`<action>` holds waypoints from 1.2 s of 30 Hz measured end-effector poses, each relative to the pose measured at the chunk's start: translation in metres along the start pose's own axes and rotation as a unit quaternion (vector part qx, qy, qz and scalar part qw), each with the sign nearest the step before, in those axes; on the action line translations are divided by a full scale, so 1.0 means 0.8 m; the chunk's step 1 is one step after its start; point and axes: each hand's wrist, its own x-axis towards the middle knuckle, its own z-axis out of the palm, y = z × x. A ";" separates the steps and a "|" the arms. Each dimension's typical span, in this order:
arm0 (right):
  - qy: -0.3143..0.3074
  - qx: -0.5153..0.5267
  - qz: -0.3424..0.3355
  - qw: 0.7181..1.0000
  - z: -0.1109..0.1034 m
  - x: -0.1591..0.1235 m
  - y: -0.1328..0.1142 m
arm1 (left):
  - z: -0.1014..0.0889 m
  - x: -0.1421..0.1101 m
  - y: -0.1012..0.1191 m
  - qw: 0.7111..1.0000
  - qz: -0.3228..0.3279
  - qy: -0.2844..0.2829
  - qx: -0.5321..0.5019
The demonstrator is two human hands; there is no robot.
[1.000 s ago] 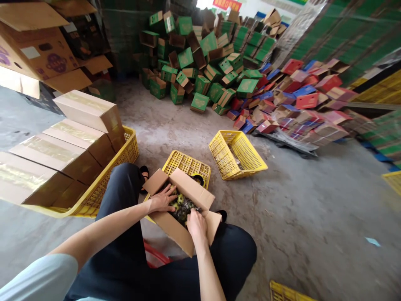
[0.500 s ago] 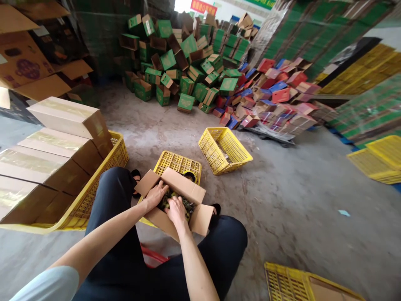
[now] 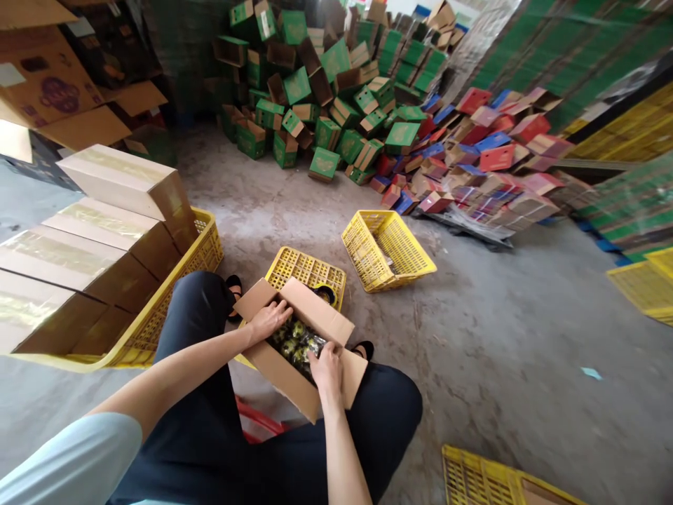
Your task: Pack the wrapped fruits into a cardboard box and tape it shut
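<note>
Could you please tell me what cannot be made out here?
All in the head view:
Right hand: fingertips hidden by the hand itself, so its grip is unclear.
Green items in the open cardboard box: too small to identify; the upper ones hide any beneath.
Yellow crate at lower right: cut off by the bottom edge.
Taped cartons: contents hidden by closed tops.

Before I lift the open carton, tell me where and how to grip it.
Take the open carton probably by its two short end walls, below the flaps, coming from left and right together: it is longer than it is wide, and its flaps spread outward, likely to bend under load.
</note>
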 end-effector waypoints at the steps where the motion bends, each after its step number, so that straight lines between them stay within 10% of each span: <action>1: -0.001 0.003 0.002 1.000 0.003 0.000 -0.005 | 0.001 0.003 0.001 1.000 -0.006 -0.004 0.004; 32: 0.013 -0.051 -0.062 0.997 -0.011 0.028 -0.023 | 0.006 -0.005 -0.001 0.996 -0.083 -0.022 -0.010; 36: 0.072 -0.035 -0.154 0.985 -0.015 0.035 -0.052 | 0.006 -0.010 -0.002 0.997 -0.076 -0.011 -0.010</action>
